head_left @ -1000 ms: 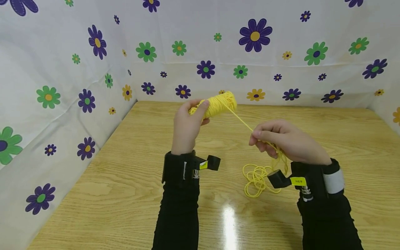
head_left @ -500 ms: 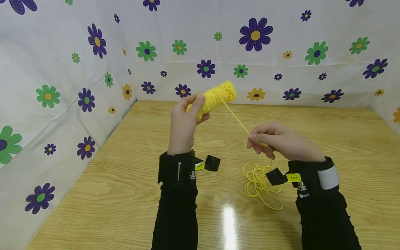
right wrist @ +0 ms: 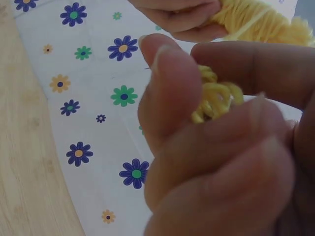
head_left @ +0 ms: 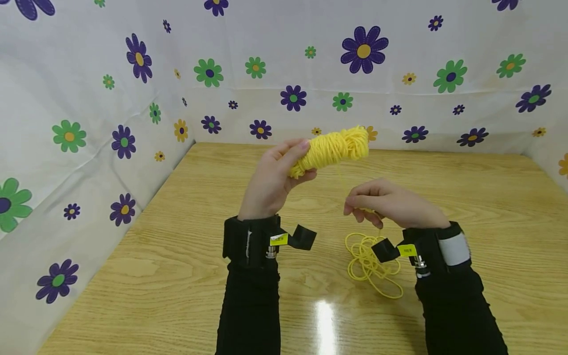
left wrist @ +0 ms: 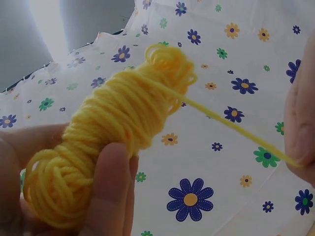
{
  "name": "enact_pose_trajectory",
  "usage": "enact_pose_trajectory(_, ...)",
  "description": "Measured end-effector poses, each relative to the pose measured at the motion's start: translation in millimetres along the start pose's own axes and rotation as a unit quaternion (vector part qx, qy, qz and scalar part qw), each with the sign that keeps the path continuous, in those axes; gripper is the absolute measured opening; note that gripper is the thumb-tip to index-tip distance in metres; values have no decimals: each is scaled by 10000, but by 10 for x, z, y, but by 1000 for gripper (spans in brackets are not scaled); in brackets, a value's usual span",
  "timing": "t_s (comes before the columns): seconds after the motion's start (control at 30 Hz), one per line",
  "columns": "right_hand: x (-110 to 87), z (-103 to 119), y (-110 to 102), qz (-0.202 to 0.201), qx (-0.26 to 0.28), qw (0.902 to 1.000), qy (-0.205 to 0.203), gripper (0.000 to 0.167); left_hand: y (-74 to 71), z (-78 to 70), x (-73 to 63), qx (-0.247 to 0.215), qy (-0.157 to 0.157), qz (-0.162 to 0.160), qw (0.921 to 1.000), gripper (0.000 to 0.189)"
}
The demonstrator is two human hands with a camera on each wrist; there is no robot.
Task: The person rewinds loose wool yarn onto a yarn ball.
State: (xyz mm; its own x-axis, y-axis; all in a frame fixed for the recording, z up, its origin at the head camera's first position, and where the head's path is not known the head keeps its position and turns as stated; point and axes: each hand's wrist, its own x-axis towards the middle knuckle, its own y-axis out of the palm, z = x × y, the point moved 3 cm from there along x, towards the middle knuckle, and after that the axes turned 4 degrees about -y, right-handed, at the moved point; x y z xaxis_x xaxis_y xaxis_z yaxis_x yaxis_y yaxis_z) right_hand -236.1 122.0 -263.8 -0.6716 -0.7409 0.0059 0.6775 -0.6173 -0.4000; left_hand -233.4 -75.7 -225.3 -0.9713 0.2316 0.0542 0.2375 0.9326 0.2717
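My left hand [head_left: 272, 180] grips one end of a yellow yarn skein [head_left: 330, 149], raised above the table. In the left wrist view, yarn wraps round the middle of the skein [left wrist: 113, 108], with loops bulging at both ends. From it a taut strand [left wrist: 221, 120] runs to my right hand [head_left: 386, 202], whose thumb and fingers pinch it. Some bunched yarn [right wrist: 214, 98] shows between the right fingers in the right wrist view. Below that hand, loose yarn [head_left: 366, 259] lies in tangled loops on the table, with a strand leading up to the hand.
The wooden table [head_left: 177, 276] stretches out below both hands. A white cloth [head_left: 266, 44] printed with flowers hangs behind it and along the left side. Black wrist straps with small camera mounts [head_left: 303, 237] are on both forearms.
The skein has swung right and tilted flatter as my left hand turned. My right hand has shifted slightly left. A loose loop from the right hand has dropped onto the table pile.
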Motion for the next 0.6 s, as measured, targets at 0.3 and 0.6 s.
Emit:
enact_pose_trajectory(0.3, -46, 24, -13, -394, 248, 9989, 57, 30, 54, 27, -40, 1063, -454, 1325, 9844, 31)
enact_pose_trajectory(0.6, -77, 26, -67, -315, 281, 9989, -199, 27, 101, 73, -37, 2353, -351, 2129, 9477, 26)
